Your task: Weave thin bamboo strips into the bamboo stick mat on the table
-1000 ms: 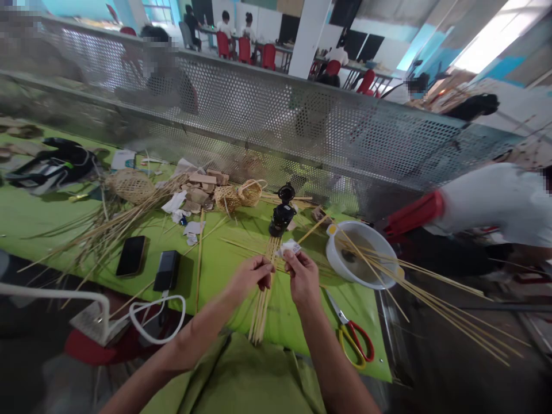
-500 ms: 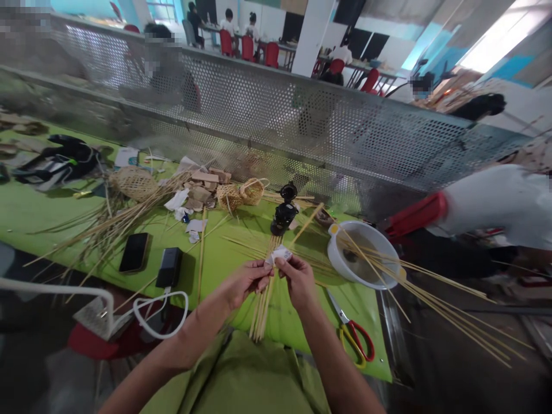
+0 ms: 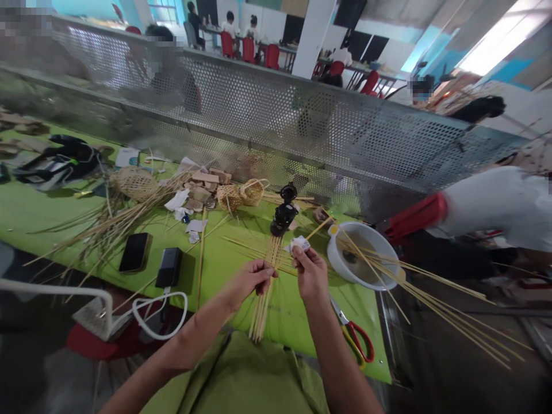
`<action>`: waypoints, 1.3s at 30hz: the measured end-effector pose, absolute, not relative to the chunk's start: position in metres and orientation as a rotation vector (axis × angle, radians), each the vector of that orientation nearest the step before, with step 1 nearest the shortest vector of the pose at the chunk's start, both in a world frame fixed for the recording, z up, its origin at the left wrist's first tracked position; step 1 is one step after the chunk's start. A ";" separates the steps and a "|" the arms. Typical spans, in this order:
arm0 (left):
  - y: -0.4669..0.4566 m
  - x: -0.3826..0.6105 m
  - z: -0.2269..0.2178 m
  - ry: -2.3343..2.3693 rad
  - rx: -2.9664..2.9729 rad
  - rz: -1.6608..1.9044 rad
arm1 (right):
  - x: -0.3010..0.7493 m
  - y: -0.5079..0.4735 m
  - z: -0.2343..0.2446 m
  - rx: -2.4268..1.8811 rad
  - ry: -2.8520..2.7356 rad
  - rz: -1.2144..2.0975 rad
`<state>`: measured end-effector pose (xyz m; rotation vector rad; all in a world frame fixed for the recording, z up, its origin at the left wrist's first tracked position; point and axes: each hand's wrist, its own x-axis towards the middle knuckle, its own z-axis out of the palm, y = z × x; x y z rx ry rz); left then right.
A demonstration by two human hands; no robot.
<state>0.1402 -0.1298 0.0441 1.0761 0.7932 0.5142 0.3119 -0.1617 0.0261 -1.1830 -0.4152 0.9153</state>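
Note:
My right hand [image 3: 312,275] pinches a crumpled piece of white paper [image 3: 301,244]. A pale bamboo strip [image 3: 319,227] sticks out beyond the paper toward the upper right. Left of it, my left hand [image 3: 257,277] has thumb and fingers pressed together over lengthwise bamboo strips [image 3: 261,319]; whatever is in that pinch is too small to make out. These strips are crossed by others into an open weave just past my hands. A black bottle-like container with a raised lid [image 3: 282,217] stands at the weave's far end.
Scissors with red and yellow handles [image 3: 356,339] lie right of my right forearm. A white basin of water [image 3: 363,259] holds long strips that jut over the table edge. Leftward are a power bank [image 3: 168,268], a phone [image 3: 135,253] and small woven baskets [image 3: 250,192]. A perforated metal screen [image 3: 259,103] stands behind.
My hands have come apart. The right one has moved right with the white paper and the strip, while the left stays over the lengthwise strips.

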 end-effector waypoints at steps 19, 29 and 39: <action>-0.123 0.150 0.039 0.766 1.168 0.477 | 0.308 -0.164 0.028 -1.253 -0.539 1.040; -0.126 0.150 0.036 0.794 1.180 0.473 | 0.311 -0.162 0.030 -1.234 -0.547 1.014; -0.125 0.150 0.040 0.868 1.203 0.505 | 0.304 -0.159 0.028 -1.275 -0.583 1.020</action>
